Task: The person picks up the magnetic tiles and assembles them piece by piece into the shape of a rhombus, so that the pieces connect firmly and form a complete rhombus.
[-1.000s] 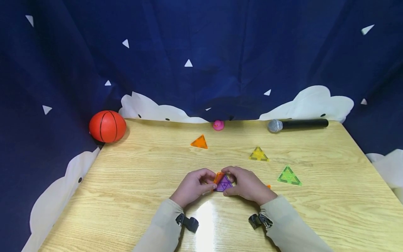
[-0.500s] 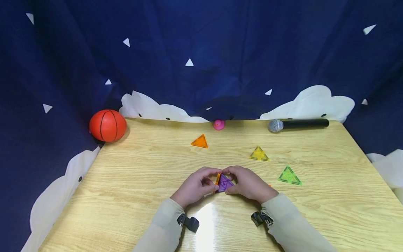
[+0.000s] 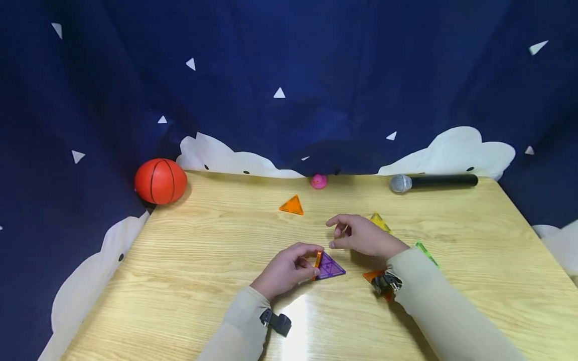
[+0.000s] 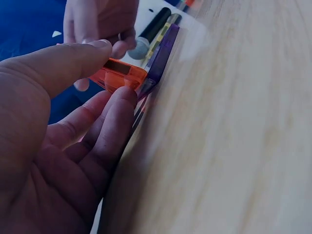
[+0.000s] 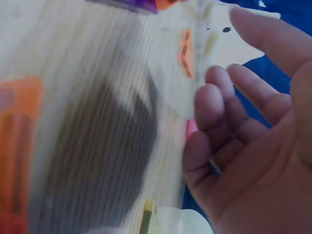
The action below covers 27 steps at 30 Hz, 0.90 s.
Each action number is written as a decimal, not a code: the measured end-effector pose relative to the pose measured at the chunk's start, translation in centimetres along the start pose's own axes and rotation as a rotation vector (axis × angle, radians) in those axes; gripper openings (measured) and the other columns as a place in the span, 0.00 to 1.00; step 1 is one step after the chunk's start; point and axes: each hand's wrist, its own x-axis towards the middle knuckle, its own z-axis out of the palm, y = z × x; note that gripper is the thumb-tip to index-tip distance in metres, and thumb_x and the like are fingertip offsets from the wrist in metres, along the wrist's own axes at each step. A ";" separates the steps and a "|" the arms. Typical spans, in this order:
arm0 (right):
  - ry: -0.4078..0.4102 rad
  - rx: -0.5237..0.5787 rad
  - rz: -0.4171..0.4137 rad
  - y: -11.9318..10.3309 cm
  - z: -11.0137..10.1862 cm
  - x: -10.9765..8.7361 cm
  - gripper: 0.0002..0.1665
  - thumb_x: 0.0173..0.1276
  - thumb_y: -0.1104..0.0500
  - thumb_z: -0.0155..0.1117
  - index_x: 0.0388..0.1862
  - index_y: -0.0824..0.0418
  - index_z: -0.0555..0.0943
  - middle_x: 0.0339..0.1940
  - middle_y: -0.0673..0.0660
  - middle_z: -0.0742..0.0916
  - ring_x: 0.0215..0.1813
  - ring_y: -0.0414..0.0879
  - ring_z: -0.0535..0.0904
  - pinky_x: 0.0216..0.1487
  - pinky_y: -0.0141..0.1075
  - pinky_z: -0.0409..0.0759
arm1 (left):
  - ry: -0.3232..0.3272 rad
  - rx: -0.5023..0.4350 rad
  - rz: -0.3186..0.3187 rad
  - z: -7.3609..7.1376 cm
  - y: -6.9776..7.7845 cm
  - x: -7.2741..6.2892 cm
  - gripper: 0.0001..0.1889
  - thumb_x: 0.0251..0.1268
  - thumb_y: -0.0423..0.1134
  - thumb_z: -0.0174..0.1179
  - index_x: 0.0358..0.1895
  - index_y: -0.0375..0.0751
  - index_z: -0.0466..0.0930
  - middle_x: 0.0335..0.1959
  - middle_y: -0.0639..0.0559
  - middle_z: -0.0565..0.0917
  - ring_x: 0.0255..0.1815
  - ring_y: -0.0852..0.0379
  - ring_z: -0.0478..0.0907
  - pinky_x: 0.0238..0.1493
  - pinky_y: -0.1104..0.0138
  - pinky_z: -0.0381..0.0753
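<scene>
My left hand pinches an orange magnetic tile between thumb and fingers and holds it upright along the left edge of a purple triangular magnetic tile. The purple tile lies flat on the table. My right hand is raised over the table with loosely bent fingers, holding nothing. Beside it, partly covered by the hand, is a yellow triangular tile. A second orange tile lies under the right wrist. The right sleeve hides part of a green tile.
Farther back lies another orange triangular tile. Along the table's back edge are a red ball, a pink toy duck and a black microphone. A dark blue curtain hangs behind.
My right hand has let go of the purple tile and moved up and right toward the yellow tile. The orange tile in my left hand went from leaning to upright; that hand stays there.
</scene>
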 end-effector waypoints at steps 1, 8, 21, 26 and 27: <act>0.020 -0.002 -0.004 0.1 0.0 0.3 0.28 0.65 0.55 0.73 0.62 0.63 0.78 0.38 0.53 0.82 0.37 0.48 0.76 0.38 0.39 0.77 | -0.001 -0.001 0.003 0.1 0.0 0.0 0.24 0.64 0.36 0.69 0.64 0.51 0.79 0.57 0.54 0.81 0.41 0.61 0.82 0.44 0.69 0.81; 0.113 -0.013 -0.015 0.5 0.2 3.3 0.21 0.69 0.56 0.68 0.57 0.63 0.80 0.37 0.53 0.81 0.36 0.47 0.76 0.37 0.38 0.77 | -0.009 0.013 0.006 0.1 -0.2 0.1 0.25 0.64 0.36 0.69 0.65 0.50 0.79 0.57 0.54 0.81 0.41 0.63 0.82 0.44 0.69 0.82; 0.021 -0.113 0.053 0.7 1.7 7.1 0.28 0.67 0.56 0.69 0.64 0.61 0.76 0.35 0.53 0.80 0.31 0.43 0.74 0.38 0.36 0.75 | -0.023 -0.030 0.002 -0.1 -0.1 0.1 0.24 0.64 0.35 0.69 0.64 0.51 0.79 0.56 0.57 0.82 0.41 0.61 0.82 0.44 0.69 0.81; -0.017 -0.242 0.024 -0.5 2.4 7.6 0.34 0.69 0.55 0.66 0.73 0.56 0.71 0.34 0.53 0.78 0.34 0.46 0.72 0.38 0.39 0.71 | -0.029 -0.030 0.008 -0.4 -0.2 0.1 0.25 0.64 0.34 0.69 0.64 0.51 0.79 0.56 0.57 0.82 0.41 0.61 0.82 0.44 0.69 0.81; -0.020 -0.275 0.018 -0.7 2.5 7.7 0.34 0.70 0.54 0.65 0.73 0.55 0.71 0.34 0.53 0.78 0.35 0.46 0.72 0.38 0.39 0.71 | -0.029 -0.030 0.008 -0.4 -0.2 0.1 0.25 0.64 0.34 0.69 0.64 0.51 0.79 0.56 0.56 0.82 0.42 0.61 0.82 0.45 0.69 0.81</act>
